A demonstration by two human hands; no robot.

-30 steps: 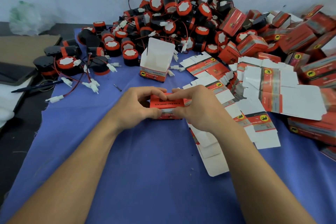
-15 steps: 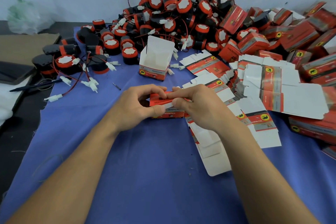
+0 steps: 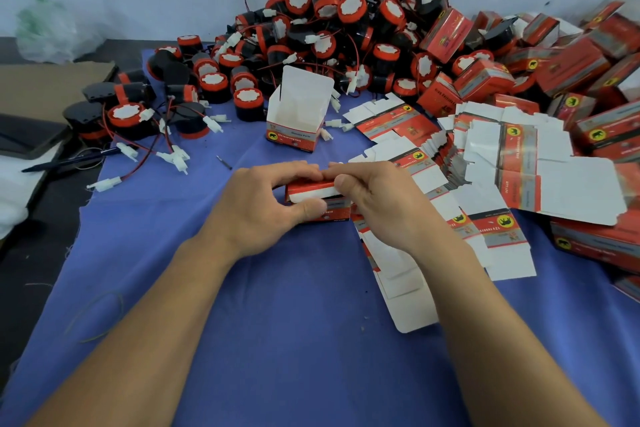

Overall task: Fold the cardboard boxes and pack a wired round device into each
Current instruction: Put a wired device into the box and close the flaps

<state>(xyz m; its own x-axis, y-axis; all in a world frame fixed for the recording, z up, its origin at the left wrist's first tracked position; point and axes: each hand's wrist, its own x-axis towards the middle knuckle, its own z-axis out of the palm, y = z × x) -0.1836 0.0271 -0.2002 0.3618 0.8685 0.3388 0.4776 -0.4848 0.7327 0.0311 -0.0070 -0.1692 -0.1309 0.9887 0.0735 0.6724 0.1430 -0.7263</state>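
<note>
A small red cardboard box (image 3: 313,193) sits on the blue cloth (image 3: 277,322) at the centre, held between both hands. My left hand (image 3: 266,204) grips its left end, thumb on the near side. My right hand (image 3: 377,201) pinches its right end, with the thumb pressing a white flap at the front. Behind it stands an open folded box (image 3: 298,114) with its lid up. A big heap of black and red wired round devices (image 3: 339,21) rises at the back. Flat unfolded box blanks (image 3: 485,163) lie fanned to the right.
Several closed red boxes (image 3: 571,73) are piled at the back right. Loose devices with white plugs (image 3: 138,121) lie at the left on the cloth. A pen (image 3: 69,163) and brown cardboard (image 3: 41,87) sit off the cloth's left edge. A small screw-like pin (image 3: 224,162) lies near the open box.
The box has turned a little in my hands and a white flap now shows along its near side. My right thumb has slid onto that flap. Both hands stay in place.
</note>
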